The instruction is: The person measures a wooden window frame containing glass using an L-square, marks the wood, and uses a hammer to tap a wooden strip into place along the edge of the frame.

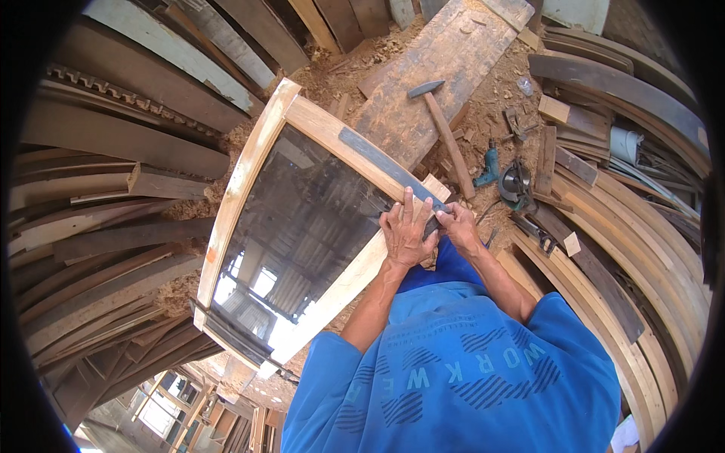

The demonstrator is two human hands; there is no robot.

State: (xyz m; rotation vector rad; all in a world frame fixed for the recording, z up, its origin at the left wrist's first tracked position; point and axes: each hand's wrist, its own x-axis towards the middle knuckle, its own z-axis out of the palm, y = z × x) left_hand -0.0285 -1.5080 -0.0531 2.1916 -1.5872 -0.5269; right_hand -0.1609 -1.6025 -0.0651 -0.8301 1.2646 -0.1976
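A wooden frame (240, 166) with a dark, reflective pane (302, 219) leans in front of me, left of centre. Along its upper rail lies a long flat grey metal straightedge (374, 157). My left hand (406, 235) rests over the rail near its right corner, some fingers stretched onto the straightedge, thumb toward my other hand. My right hand (459, 226) has thumb and fingers closed at the straightedge's near end. Something dark shows between the two hands, too covered to make out. A clamp bar (242, 343) crosses the frame's lower left end.
A hammer (445, 140) lies on a worn plank (400, 98) beyond the frame. To its right, among wood shavings, are a teal drill (489, 164) and a circular saw (516, 185). Stacked boards (113, 204) crowd the left; more timber (619, 257) lines the right.
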